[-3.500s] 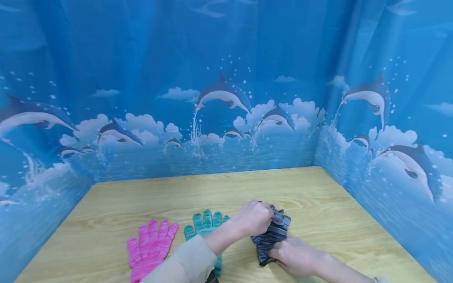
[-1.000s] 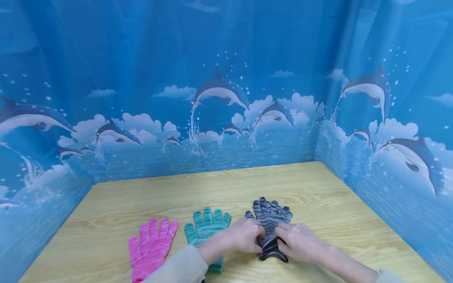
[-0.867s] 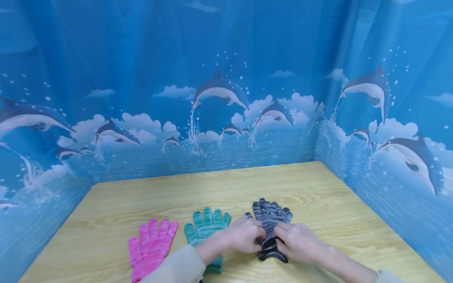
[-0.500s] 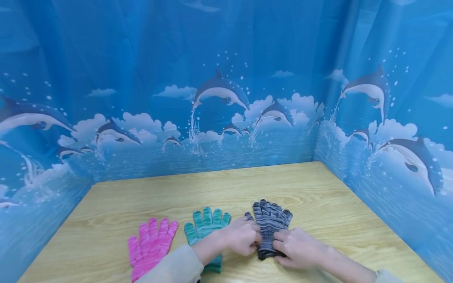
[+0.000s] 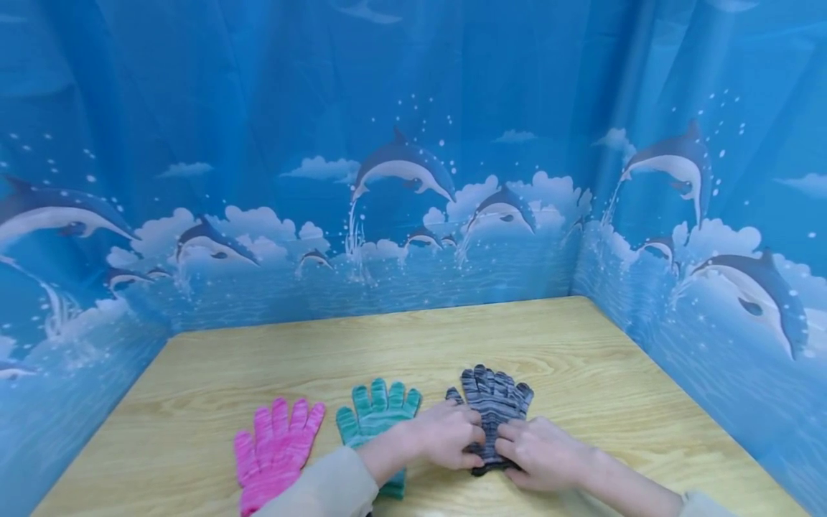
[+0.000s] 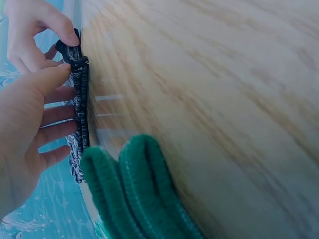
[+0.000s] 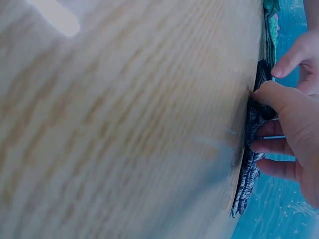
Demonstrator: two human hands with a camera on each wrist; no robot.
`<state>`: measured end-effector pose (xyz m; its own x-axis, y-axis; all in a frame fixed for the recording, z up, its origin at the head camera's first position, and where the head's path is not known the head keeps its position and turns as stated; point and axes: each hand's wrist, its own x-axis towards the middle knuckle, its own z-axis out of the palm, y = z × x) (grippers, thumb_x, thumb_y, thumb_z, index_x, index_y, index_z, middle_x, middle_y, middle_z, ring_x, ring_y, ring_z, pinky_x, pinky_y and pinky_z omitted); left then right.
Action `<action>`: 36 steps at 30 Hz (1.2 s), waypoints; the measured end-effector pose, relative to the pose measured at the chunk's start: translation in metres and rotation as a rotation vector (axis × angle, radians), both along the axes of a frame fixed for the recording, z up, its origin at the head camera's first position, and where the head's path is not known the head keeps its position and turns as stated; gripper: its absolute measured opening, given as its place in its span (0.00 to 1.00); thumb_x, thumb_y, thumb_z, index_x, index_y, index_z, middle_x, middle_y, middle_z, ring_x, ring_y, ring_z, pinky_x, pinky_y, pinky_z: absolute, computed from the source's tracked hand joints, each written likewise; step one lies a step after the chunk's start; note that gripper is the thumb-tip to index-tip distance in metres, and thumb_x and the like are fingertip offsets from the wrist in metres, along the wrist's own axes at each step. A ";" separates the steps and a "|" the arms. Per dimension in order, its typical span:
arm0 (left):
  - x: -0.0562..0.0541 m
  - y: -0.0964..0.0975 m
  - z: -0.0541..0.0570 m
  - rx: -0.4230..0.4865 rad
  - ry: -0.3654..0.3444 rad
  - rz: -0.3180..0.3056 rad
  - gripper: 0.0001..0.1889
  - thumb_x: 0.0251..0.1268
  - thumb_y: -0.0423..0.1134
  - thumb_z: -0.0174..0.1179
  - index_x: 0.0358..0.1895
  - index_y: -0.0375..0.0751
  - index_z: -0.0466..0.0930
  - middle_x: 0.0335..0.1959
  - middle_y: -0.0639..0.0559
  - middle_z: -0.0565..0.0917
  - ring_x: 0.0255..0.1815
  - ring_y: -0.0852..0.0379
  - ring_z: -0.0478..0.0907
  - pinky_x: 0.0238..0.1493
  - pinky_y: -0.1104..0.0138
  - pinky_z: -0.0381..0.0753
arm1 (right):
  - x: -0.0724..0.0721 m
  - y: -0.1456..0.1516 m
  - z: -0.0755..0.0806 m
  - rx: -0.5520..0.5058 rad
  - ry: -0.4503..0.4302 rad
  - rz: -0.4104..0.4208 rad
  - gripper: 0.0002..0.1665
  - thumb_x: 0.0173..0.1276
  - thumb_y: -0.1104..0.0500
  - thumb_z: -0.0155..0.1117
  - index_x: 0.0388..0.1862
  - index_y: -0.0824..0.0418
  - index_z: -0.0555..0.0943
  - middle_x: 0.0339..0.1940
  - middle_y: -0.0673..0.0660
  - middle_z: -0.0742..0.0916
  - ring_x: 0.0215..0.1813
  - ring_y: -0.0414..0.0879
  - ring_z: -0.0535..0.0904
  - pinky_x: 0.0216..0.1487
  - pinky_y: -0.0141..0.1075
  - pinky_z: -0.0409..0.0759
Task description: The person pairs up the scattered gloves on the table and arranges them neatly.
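A black-and-grey striped knit glove (image 5: 496, 406) lies flat on the table, fingers spread toward the back. My left hand (image 5: 446, 434) is at its left edge near the cuff, fingers curled in toward the thumb. On the cuff's other side, my right hand (image 5: 545, 452) pinches the fabric between thumb and fingers. The left wrist view shows the left thumb (image 6: 57, 77) on the black cuff and the fingers along the glove's side. In the right wrist view, the right thumb (image 7: 269, 94) is at the cuff, with fingertips on the striped knit.
A green glove (image 5: 377, 413) lies left of the striped one, partly under the left forearm. Farther left lies a pink glove (image 5: 278, 445), its cuff hidden by the sleeve (image 5: 329, 488). Blue dolphin-print curtains (image 5: 388, 273) stand around the wooden table (image 5: 310, 352).
The striped glove was folded over earlier; it has been spread flat and its gaping black cuff brought together. In the last half second my left hand moved slightly right, onto the glove's edge.
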<state>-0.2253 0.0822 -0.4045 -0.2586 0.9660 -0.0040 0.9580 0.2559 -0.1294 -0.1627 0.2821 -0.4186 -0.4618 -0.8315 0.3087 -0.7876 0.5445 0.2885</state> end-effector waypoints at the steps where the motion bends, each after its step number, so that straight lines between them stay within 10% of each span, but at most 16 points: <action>1: 0.000 0.000 0.000 0.001 0.006 0.003 0.13 0.60 0.57 0.57 0.42 0.58 0.82 0.33 0.64 0.73 0.36 0.68 0.69 0.36 0.73 0.66 | 0.000 0.000 0.000 0.000 0.004 -0.004 0.14 0.47 0.51 0.70 0.25 0.52 0.73 0.24 0.43 0.71 0.25 0.35 0.66 0.18 0.23 0.58; 11: -0.001 0.003 -0.001 0.031 0.058 -0.032 0.12 0.62 0.56 0.56 0.41 0.57 0.81 0.32 0.64 0.75 0.34 0.68 0.70 0.34 0.75 0.65 | -0.003 0.003 0.001 -0.114 -0.044 -0.087 0.12 0.59 0.46 0.64 0.23 0.49 0.75 0.23 0.40 0.72 0.24 0.31 0.64 0.19 0.22 0.59; 17: 0.004 0.007 0.002 0.091 0.094 -0.129 0.10 0.62 0.52 0.57 0.43 0.58 0.82 0.36 0.66 0.78 0.38 0.71 0.72 0.38 0.78 0.68 | -0.023 0.016 0.011 -0.338 -0.145 -0.419 0.05 0.53 0.64 0.64 0.24 0.54 0.78 0.22 0.43 0.77 0.24 0.35 0.72 0.21 0.28 0.71; 25: 0.012 0.013 -0.004 0.059 0.164 -0.134 0.12 0.60 0.56 0.57 0.43 0.59 0.81 0.35 0.67 0.77 0.38 0.70 0.71 0.40 0.76 0.67 | -0.052 0.033 0.011 -0.356 -0.238 -0.751 0.07 0.53 0.59 0.67 0.31 0.59 0.80 0.25 0.50 0.79 0.26 0.44 0.76 0.22 0.39 0.72; 36: 0.016 0.021 -0.008 0.039 0.209 -0.154 0.09 0.60 0.52 0.58 0.41 0.59 0.81 0.36 0.66 0.77 0.38 0.69 0.71 0.41 0.76 0.67 | -0.066 0.036 -0.002 -0.346 -0.289 -0.795 0.08 0.51 0.61 0.66 0.32 0.60 0.82 0.31 0.56 0.84 0.33 0.53 0.80 0.29 0.47 0.77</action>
